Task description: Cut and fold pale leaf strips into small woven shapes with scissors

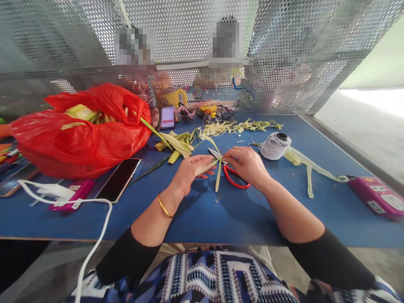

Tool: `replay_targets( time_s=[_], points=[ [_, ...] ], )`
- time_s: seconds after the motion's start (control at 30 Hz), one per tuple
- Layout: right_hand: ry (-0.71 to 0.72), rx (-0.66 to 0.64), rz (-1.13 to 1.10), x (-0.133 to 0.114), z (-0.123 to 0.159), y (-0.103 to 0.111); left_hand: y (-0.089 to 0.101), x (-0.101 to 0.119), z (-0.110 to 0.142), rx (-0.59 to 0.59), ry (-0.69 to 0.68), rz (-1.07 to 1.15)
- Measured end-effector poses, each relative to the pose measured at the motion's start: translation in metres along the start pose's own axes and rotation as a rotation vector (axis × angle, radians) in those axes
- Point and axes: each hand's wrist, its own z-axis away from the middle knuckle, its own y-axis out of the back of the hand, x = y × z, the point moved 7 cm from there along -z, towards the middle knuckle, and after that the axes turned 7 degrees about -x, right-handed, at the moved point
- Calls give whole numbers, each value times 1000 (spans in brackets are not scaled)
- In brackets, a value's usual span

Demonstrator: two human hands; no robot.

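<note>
Between my two hands is a small piece woven from pale green leaf strips [218,179], its ends sticking out up and down. My left hand [197,165] pinches its left side, thumb on top and the other fingers stretched beneath. From the right, my right hand [248,163] grips the strips with bent fingertips. Red-handled scissors [235,181] lie on the table just under my right hand, their blades partly behind the strips. Beyond my left hand rests a heap of dry leaf pieces [178,145]. A spool of white thread [275,146] stands right of my right hand.
A red plastic bag [85,143] of leaves fills the left, with a phone [119,180] and a white cable [104,223] before it. Leaf scraps [221,127] line the back near a perforated metal screen [277,50]. A magenta box [378,197] sits far right.
</note>
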Motion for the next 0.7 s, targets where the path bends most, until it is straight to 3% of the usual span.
replay_targets(
  time_s=[0.17,0.3,0.4,0.47,0.53,0.6,0.7],
  points=[
    [34,-80,-38,-7,1,-11,-10,-3,1,-26,-111,-176],
    [20,-100,-120,-10,2,-17,-9,-9,0,-36,-85,-134],
    [-92,-26,-175,-3,3,-12,-6,-9,1,-3,-54,-105],
    [-161,37,-227,2,3,-9,-11,-10,3,-58,-17,-146],
    [-214,31,-333,6,3,-12,-20,-13,5,-149,32,-223],
    [-264,-60,-498,9,3,-24,-26,-18,7,-207,55,-314],
    [-302,-139,-723,6,3,-34,-26,-23,5,-199,11,-458]
  ],
)
